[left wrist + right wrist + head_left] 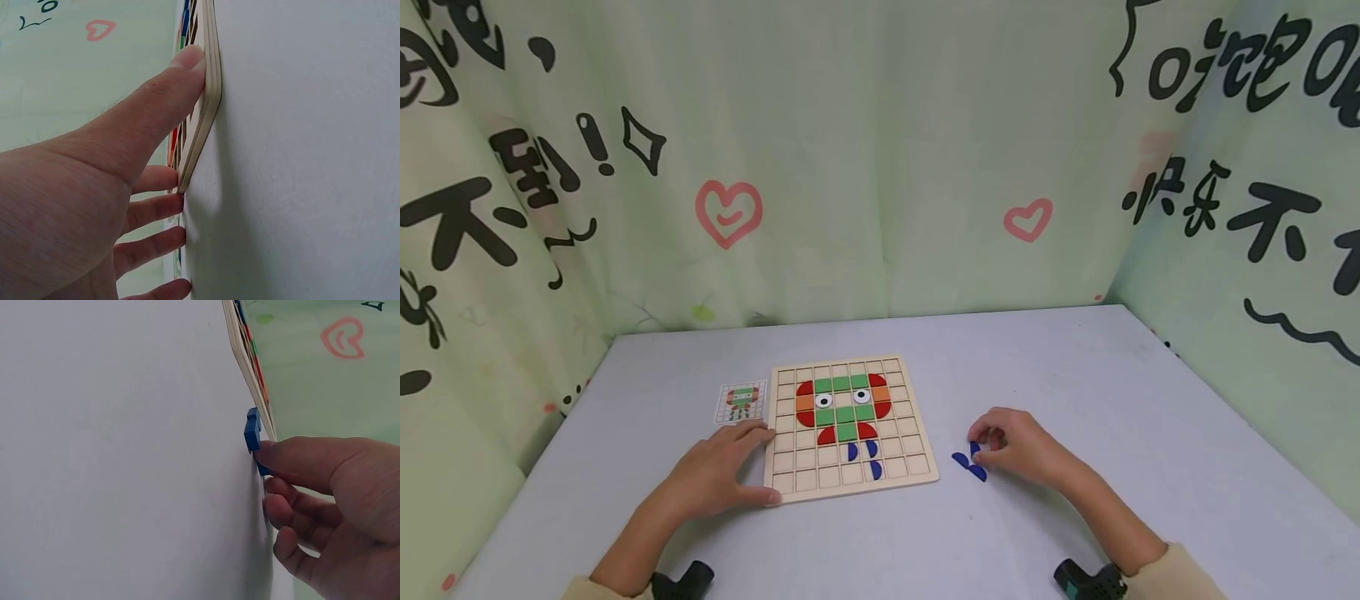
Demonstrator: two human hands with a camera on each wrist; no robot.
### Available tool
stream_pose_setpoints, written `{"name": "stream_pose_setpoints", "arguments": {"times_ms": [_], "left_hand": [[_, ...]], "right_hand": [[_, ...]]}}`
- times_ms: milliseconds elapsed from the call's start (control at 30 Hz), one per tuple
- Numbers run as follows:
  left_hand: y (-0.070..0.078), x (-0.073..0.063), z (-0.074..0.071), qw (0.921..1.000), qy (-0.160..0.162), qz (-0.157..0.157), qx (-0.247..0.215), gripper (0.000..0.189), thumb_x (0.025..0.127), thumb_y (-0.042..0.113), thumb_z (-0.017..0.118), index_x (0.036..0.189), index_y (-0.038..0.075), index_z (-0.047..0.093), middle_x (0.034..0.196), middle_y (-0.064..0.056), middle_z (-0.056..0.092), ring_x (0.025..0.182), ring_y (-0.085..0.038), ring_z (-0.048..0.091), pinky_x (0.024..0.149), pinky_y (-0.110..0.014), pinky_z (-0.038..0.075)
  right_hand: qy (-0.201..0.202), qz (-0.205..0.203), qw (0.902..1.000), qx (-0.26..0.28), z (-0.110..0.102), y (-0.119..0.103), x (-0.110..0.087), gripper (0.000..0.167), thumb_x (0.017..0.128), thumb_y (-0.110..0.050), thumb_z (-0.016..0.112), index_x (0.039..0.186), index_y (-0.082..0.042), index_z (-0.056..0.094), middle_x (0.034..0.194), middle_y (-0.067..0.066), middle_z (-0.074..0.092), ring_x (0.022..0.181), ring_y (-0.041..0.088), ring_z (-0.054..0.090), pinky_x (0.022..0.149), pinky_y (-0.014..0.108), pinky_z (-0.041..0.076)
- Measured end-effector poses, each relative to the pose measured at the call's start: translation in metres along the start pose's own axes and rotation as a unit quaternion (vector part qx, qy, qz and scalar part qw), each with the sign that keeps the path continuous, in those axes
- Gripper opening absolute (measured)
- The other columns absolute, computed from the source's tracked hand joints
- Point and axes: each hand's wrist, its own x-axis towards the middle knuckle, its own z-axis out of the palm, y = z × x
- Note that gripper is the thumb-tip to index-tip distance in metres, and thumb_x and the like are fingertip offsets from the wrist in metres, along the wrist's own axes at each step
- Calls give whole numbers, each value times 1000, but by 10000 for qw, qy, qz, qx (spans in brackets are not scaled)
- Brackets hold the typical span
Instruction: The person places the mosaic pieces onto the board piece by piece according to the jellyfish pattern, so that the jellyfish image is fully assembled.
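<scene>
In the head view my left hand (722, 471) lies at the left edge of a wooden grid board (917, 467), fingers spread. Its thumb presses the front corner, and the left wrist view shows the fingertips along the board's side. Colored pieces on the board form a face with green squares (846, 432), red rounded corners and two eye pieces. Below them sit three blue half-circle pieces (876, 470). Right of the board, my right hand (1018, 446) pinches a blue half-circle piece (974, 447) between thumb and index finger. Two more blue half-circles (960, 459) lie beside its fingertips.
A small pattern card (721, 410) with a similar figure lies left of the board, near its upper left side. The white table (1037, 358) is enclosed by pale green curtains (880, 167) with black writing and pink hearts.
</scene>
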Motion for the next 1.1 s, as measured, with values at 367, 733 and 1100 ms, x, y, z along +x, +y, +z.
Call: {"name": "stream_pose_setpoints", "arguments": {"times_ms": [367, 733, 1100], "left_hand": [[-2, -1, -3, 10000, -27, -79, -17, 84, 66, 60, 79, 134, 16, 55, 143, -8, 49, 130, -33, 47, 95, -58, 44], [0, -2, -1, 9999, -65, -147, -49, 84, 65, 59, 80, 134, 16, 55, 143, -8, 49, 131, -34, 46, 96, -59, 44], [1, 0, 0, 9999, -7, -130, -24, 83, 66, 58, 80, 133, 17, 55, 142, -7, 49, 131, -33, 47, 97, -58, 43]], "right_hand": [[1, 58, 10000, 38, 5, -8, 10, 17, 77, -5, 76, 92, -10, 69, 78, -2, 57, 71, 11, 49, 58, 20, 43], [-122, -382, 9988, 275, 6, -17, 18, 17, 79, -5, 76, 94, -7, 69, 85, -1, 61, 72, 11, 52, 58, 20, 47], [-307, -649, 9970, 293, 13, -34, 28, 18, 79, -7, 76, 96, -8, 69, 89, -2, 62, 73, 11, 53, 60, 19, 47]]}}
